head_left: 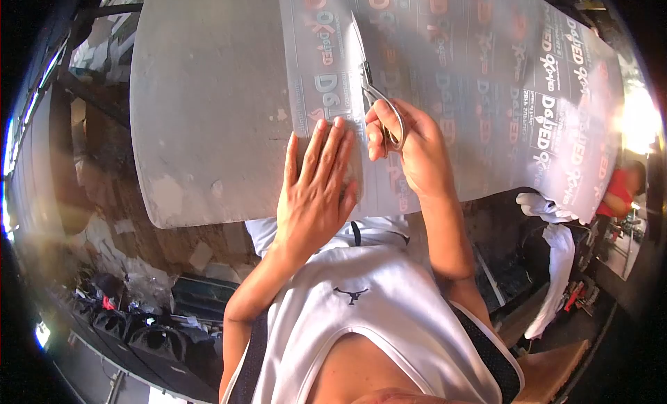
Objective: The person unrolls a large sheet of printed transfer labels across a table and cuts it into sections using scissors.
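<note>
A translucent plastic sheet (479,119) printed with repeated red, blue and white lettering covers the right part of a grey work surface (208,119). My left hand (316,178) lies flat near the sheet's left edge, palm down with the fingers stretched out. Just right of it, my right hand (410,143) is closed around the handle loops of metal scissors (368,84). Their blades point away from me over the sheet, and strong glare there hides whether they are cutting into it.
White crumpled material (552,265) hangs beside the sheet's near right corner. A person in a red top (615,195) is at the far right. Dark clutter (139,327) lies on the floor at lower left. A wooden board (552,369) is at lower right.
</note>
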`<state>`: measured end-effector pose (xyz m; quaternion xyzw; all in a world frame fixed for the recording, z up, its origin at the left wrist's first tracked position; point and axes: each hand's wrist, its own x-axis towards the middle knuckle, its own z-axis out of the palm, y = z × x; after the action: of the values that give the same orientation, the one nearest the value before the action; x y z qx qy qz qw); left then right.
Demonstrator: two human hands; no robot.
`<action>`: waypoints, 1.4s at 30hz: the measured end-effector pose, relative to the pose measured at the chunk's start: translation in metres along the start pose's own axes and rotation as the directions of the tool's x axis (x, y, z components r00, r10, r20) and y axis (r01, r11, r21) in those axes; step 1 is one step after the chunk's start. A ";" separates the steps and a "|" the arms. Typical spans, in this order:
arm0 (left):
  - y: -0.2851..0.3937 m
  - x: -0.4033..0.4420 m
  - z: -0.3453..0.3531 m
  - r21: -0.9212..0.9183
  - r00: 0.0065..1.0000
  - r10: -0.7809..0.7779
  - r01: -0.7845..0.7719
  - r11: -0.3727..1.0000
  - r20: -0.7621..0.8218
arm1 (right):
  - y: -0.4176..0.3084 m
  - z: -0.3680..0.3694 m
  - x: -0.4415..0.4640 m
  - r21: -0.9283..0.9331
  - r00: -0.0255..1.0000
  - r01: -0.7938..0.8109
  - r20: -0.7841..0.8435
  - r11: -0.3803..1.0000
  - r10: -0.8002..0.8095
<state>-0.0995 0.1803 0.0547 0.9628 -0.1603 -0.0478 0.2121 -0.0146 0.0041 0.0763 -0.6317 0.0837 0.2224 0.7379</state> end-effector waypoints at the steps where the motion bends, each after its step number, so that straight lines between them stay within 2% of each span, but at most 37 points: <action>1: 0.001 0.001 -0.002 0.002 1.000 -0.001 0.001 1.000 0.009 | -0.002 0.000 0.002 0.002 1.000 0.003 0.000 1.000 -0.003; 32: 0.000 0.004 -0.003 -0.025 0.999 -0.005 0.006 1.000 0.037 | -0.034 -0.010 0.061 -0.121 0.995 0.097 0.033 0.988 -0.093; 42: 0.001 0.005 -0.003 0.027 1.000 -0.013 0.012 1.000 0.023 | -0.043 -0.007 0.068 -0.158 0.994 0.104 0.035 0.982 -0.099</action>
<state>-0.0949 0.1788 0.0577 0.9660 -0.1572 -0.0580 0.1970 0.0659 0.0077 0.0859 -0.6891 0.0232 0.1990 0.6964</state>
